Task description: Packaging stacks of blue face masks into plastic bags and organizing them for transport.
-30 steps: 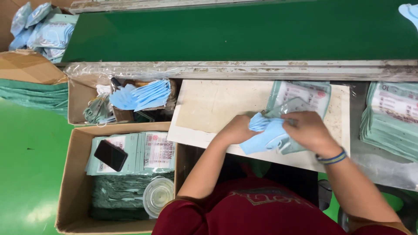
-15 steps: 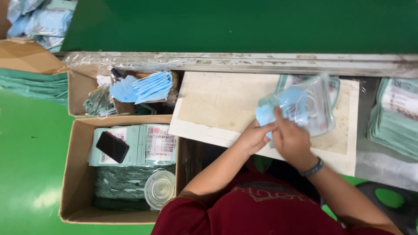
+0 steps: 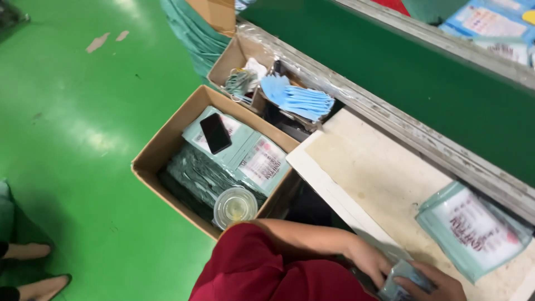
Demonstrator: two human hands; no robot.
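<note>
Both hands have dropped to the near edge of the table (image 3: pixel 390 184) — half a second ago they held the filled pouch up over it. Now the left hand (image 3: pixel 370 262) and right hand (image 3: pixel 432 284) close together on that clear pouch of blue masks (image 3: pixel 398 276), low by the lap. The view has swung left toward the cardboard box (image 3: pixel 161 150) — phone (image 3: pixel 215 132) and cup (image 3: pixel 235 206) inside

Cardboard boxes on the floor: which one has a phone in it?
The larger box nearest the person; a black phone lies on its packets. The smaller box holds blue masks.
</note>
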